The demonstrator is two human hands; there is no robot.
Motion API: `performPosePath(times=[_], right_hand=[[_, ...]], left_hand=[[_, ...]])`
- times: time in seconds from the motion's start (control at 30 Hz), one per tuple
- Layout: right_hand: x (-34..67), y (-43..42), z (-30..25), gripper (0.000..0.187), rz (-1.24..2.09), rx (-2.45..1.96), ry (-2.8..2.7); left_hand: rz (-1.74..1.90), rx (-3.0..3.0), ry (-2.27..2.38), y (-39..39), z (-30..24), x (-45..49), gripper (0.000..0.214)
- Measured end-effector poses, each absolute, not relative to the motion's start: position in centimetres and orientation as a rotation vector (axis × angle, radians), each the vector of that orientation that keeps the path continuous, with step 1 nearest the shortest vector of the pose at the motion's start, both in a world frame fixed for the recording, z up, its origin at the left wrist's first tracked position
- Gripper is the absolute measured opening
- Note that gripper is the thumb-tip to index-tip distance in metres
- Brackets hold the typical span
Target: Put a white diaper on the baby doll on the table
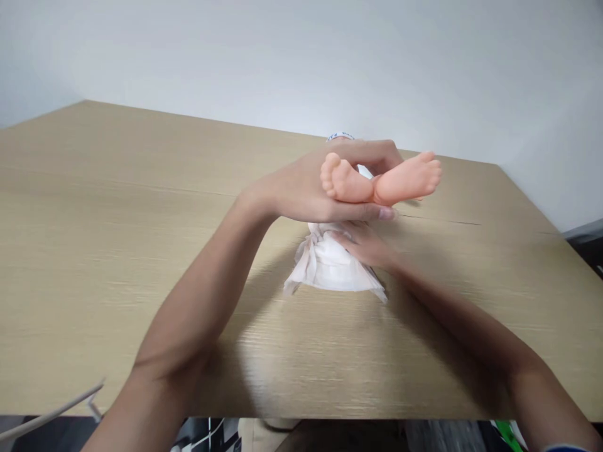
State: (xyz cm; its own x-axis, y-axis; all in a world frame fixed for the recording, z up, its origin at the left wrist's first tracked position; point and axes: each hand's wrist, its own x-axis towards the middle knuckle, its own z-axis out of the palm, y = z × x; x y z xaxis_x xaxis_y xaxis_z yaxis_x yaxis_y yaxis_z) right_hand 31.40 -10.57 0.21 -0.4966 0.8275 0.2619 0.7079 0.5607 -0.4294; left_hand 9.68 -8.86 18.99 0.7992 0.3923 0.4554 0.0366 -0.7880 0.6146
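My left hand is wrapped round the ankles of a plastic baby doll and holds its two feet up off the table, crossed, soles towards me. Beneath the raised legs lies a white diaper, crumpled on the wooden table. My right hand rests on top of the diaper, fingers pressed against it and blurred by motion. The doll's body is hidden behind my left hand; only a bit of white and blue shows above my fingers.
The table runs wide to the left and right, with its far edge against a pale wall. A thin white cable hangs at the near left edge. Dark clutter shows below the front edge.
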Motion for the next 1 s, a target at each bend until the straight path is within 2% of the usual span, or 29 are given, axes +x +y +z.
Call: performPosePath(times=[0.13, 0.27, 0.5, 0.87, 1.0], right_hand=[[35.7, -14.4, -0.9, 0.059, 0.415, -1.170, -2.480], [37.8, -16.5, 0.1, 0.058, 0.390, -1.120, -2.499], [35.6, -16.8, 0.5, 0.057, 0.469, -0.796, -2.562], [37.1, -19.5, 0.0, 0.052, 0.441, -0.954, -2.661], [36.9, -19.6, 0.1, 0.053, 0.426, -1.014, -2.663]], left_hand=[[0.798, 2.393, 0.372, -8.7, 18.6, 9.5, 0.029], [0.835, 2.402, 0.406, -8.5, 18.2, 9.7, 0.030], [0.853, 2.414, 0.366, -8.5, 17.6, 10.0, 0.030], [0.796, 2.347, 0.401, -9.0, 18.1, 9.8, 0.030], [0.784, 2.337, 0.460, -9.0, 18.3, 9.7, 0.039]])
